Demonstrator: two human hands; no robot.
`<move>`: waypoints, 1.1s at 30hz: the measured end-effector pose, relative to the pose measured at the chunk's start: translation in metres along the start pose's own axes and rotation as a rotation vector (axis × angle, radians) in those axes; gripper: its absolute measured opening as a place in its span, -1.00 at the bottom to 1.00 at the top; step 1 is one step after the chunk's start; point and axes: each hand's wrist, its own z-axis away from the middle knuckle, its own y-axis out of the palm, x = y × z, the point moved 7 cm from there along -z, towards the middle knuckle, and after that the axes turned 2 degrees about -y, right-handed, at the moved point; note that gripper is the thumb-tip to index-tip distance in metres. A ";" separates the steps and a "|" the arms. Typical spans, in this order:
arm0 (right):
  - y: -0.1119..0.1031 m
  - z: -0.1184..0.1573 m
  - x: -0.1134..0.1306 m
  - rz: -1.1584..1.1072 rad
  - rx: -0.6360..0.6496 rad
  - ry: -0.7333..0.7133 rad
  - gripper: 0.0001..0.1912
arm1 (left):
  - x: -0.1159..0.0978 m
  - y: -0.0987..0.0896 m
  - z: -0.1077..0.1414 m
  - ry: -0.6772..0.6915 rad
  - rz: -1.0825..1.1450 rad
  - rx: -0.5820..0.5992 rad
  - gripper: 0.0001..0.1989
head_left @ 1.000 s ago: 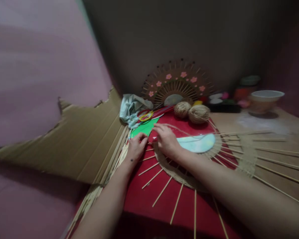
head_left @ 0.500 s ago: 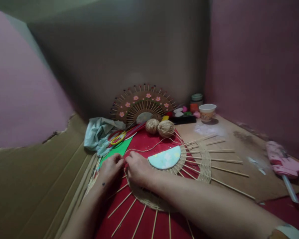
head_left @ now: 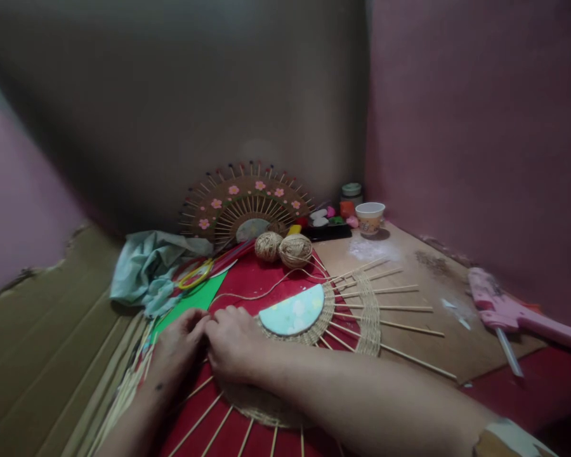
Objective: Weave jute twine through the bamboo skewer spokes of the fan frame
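Observation:
A half-round fan of thin sticks (head_left: 404,308) woven with tan twine (head_left: 261,297) lies on a red surface. Its flat middle is a pale blue half-disc (head_left: 295,311). At the fan's left end, my left hand (head_left: 178,343) and my right hand (head_left: 235,343) meet, both with closed fingers. The twine runs from two balls of twine (head_left: 295,250) to where the fingertips pinch, and the exact grip is partly hidden. My right forearm crosses over the lower woven band (head_left: 266,406).
A finished fan with pink flowers (head_left: 238,197) leans on the back wall. Left of the twine balls lie yellow-handled scissors (head_left: 195,275) and a crumpled pale cloth (head_left: 145,266). A small cup (head_left: 370,219) stands at the back right, and a pink glue gun (head_left: 502,311) lies at right.
The view has swung right, so the scene sits further left. My hands stay together at the fan's left end, with the fingertips now closer to each other.

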 end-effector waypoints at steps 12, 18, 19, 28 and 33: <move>0.005 0.002 0.000 -0.031 0.054 -0.026 -0.75 | -0.002 0.003 -0.001 0.032 0.150 0.025 -0.69; 0.012 0.002 -0.008 -0.108 0.051 0.028 -0.72 | 0.003 0.000 0.002 0.035 0.228 -0.050 -0.73; 0.013 0.002 -0.010 -0.119 0.050 0.037 -0.73 | 0.005 -0.001 0.003 0.028 0.235 -0.060 -0.74; 0.014 0.000 -0.020 -0.229 -0.014 0.098 -0.67 | 0.007 -0.013 0.014 0.045 0.320 0.026 -0.81; 0.013 0.000 -0.023 -0.278 -0.058 0.120 -0.69 | 0.008 -0.012 0.023 0.037 0.336 0.156 -0.84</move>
